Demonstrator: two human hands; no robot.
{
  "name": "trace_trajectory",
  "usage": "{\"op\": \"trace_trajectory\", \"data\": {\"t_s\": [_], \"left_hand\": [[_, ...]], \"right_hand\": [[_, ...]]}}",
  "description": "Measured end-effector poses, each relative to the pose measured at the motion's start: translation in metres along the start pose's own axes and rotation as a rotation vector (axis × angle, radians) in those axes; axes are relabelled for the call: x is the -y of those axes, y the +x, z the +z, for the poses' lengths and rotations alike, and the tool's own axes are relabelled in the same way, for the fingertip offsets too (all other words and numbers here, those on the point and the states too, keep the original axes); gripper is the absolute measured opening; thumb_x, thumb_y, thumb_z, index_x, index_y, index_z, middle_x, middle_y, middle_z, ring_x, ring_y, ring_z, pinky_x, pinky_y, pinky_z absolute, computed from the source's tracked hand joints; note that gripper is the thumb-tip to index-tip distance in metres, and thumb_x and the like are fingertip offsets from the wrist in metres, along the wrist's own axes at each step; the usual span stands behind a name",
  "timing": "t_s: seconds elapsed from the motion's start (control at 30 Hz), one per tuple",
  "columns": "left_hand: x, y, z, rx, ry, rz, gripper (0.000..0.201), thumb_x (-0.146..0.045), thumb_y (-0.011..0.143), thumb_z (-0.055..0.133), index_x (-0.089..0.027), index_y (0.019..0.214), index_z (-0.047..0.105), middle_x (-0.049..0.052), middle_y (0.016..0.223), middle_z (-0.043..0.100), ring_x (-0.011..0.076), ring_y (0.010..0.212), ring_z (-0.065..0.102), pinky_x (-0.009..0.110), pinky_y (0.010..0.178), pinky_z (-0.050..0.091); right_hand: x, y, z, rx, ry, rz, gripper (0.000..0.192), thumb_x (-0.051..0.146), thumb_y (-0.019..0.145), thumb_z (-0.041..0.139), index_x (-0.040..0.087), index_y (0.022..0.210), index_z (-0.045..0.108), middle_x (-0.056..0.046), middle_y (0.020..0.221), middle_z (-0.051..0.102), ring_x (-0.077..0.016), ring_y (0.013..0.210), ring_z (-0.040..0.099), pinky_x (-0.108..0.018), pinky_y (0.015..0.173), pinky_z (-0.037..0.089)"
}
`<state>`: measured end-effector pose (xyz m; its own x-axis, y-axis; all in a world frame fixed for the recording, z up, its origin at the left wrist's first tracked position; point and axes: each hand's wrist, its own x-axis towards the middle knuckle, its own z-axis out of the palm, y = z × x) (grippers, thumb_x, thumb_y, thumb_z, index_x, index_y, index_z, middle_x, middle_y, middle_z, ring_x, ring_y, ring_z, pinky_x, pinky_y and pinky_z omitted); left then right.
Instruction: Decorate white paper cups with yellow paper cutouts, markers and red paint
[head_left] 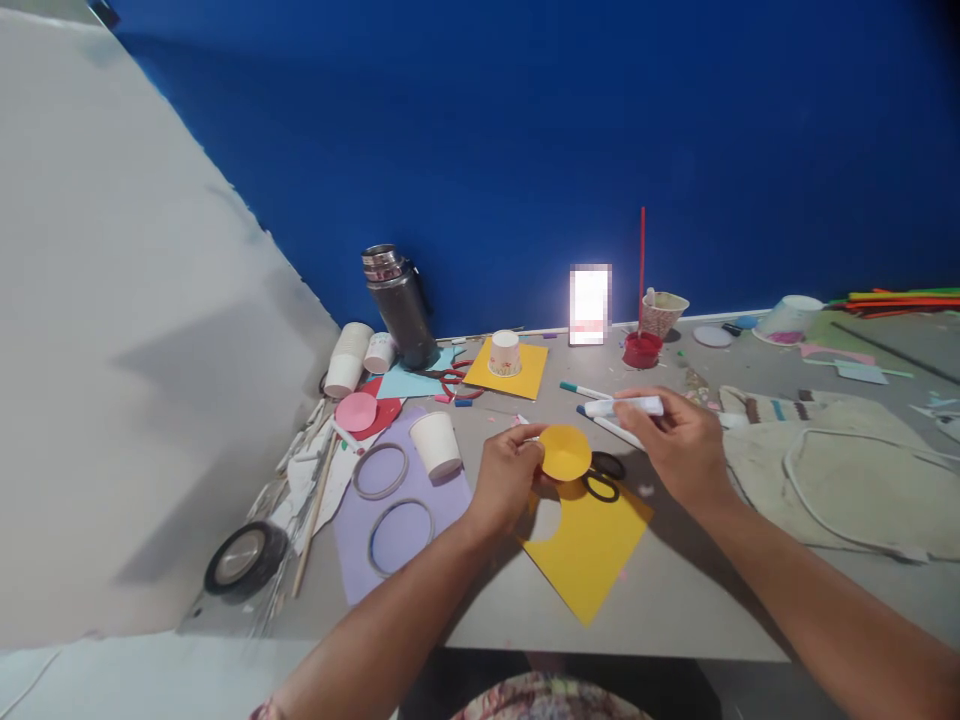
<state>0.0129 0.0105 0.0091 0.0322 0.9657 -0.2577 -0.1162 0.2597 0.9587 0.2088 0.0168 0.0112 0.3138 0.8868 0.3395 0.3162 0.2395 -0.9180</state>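
My left hand point(508, 476) pinches a small yellow paper disc point(565, 452) just above the table. Under it lies a yellow paper sheet point(589, 545) with a round piece cut from one edge. My right hand point(684, 445) grips a white glue stick or marker point(624, 406), held level a little to the right of the disc. Black scissors handles point(604, 477) lie between my hands on the sheet's far corner.
A purple sheet point(397, 500) carries two rings and an upturned white paper cup point(436, 444). Farther back stand a steel flask point(399, 304), stacked cups point(348, 360), a cup on a yellow square point(505, 355), a lit phone point(590, 303) and a red pot point(642, 349). A cloth bag point(840, 465) lies right.
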Motion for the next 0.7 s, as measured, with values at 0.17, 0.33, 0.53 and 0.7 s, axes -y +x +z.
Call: {"op": "trace_trajectory", "data": {"t_s": [0.17, 0.33, 0.53, 0.7], "left_hand": [[0.0, 0.002, -0.001, 0.021, -0.12, -0.016, 0.035, -0.018, 0.069, 0.066, -0.007, 0.1, 0.077, 0.007, 0.079, 0.075, 0.0143, 0.062, 0.069, 0.027, 0.06, 0.063], [0.0, 0.004, -0.003, 0.036, -0.182, -0.011, 0.029, -0.02, 0.066, 0.069, -0.01, 0.092, 0.076, 0.008, 0.08, 0.075, 0.0146, 0.063, 0.069, 0.025, 0.057, 0.062], [0.004, 0.007, -0.004, 0.043, -0.179, 0.008, 0.026, -0.02, 0.067, 0.069, -0.01, 0.089, 0.076, 0.007, 0.079, 0.074, 0.0136, 0.063, 0.067, 0.024, 0.059, 0.06], [0.007, 0.01, -0.006, -0.06, -0.06, 0.097, 0.025, -0.017, 0.072, 0.066, -0.012, 0.093, 0.078, 0.007, 0.081, 0.076, 0.0125, 0.063, 0.067, 0.019, 0.056, 0.053]], "right_hand": [[-0.007, 0.013, 0.002, 0.177, 0.517, 0.502, 0.042, 0.041, 0.061, 0.093, 0.02, 0.093, 0.077, -0.007, 0.081, 0.077, -0.0129, 0.06, 0.058, -0.022, 0.047, 0.04], [-0.008, 0.01, 0.006, 0.441, 0.682, 0.687, 0.034, 0.03, 0.063, 0.092, 0.019, 0.093, 0.078, -0.007, 0.092, 0.073, -0.0145, 0.072, 0.062, -0.022, 0.053, 0.049], [-0.012, 0.003, 0.011, 0.481, 0.641, 0.663, 0.039, 0.028, 0.057, 0.095, 0.021, 0.086, 0.069, 0.004, 0.066, 0.055, -0.0102, 0.058, 0.047, -0.023, 0.052, 0.041], [-0.014, -0.001, 0.014, 0.516, 0.289, 0.446, 0.049, 0.057, 0.06, 0.093, 0.018, 0.074, 0.066, 0.005, 0.052, 0.046, -0.01, 0.052, 0.037, -0.026, 0.05, 0.026]]}}
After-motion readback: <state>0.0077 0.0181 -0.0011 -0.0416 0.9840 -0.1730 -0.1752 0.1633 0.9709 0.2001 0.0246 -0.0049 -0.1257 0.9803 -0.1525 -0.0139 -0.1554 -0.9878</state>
